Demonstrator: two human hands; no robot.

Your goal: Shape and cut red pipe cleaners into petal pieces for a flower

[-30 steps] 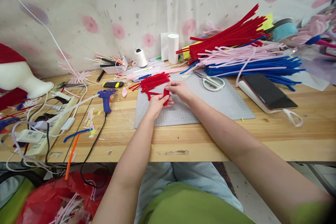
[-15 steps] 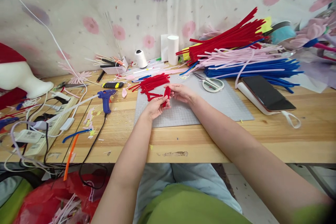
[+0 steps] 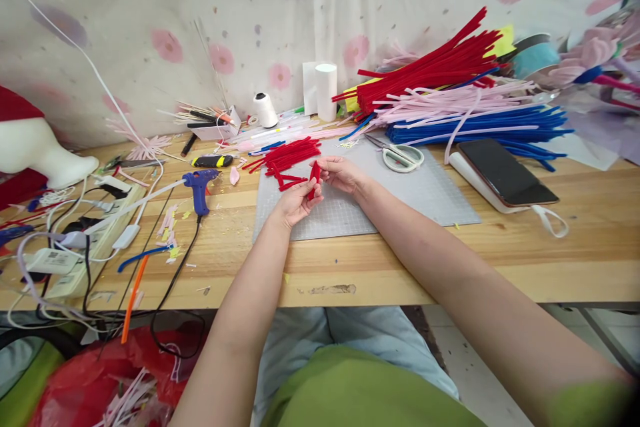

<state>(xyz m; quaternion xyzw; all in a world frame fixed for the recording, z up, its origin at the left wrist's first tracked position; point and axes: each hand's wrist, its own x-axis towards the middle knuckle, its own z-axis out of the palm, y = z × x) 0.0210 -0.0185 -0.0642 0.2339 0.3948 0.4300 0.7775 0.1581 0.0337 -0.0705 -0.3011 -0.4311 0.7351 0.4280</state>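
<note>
Between my hands is a small red petal-like piece of pipe cleaner (image 3: pixel 315 177), held upright over the grey cutting mat (image 3: pixel 345 223). My left hand (image 3: pixel 299 201) is closed on its lower part, thumb in front. With thumb and forefinger, my right hand (image 3: pixel 340 173) pinches near its top edge; fingers partly hide the contact. Just beyond my left hand lies a pile of cut red pipe cleaners (image 3: pixel 293 155), with a few short folded red pieces (image 3: pixel 287 181) nearer me. White-handled scissors (image 3: pixel 403 157) rest on the mat to the right of my right hand.
Bundles of red (image 3: pixel 430 73), pink (image 3: pixel 450 103) and blue pipe cleaners (image 3: pixel 475 127) lie at back right, a phone (image 3: pixel 507 172) in front. On the left are a blue glue gun (image 3: pixel 200 190), a utility knife (image 3: pixel 212 161) and a power strip (image 3: pixel 95 240) with tangled cables.
The red piece has turned in my fingers and now looks narrower, more edge-on. Both hands keep their hold on it. The whole view has shifted slightly.
</note>
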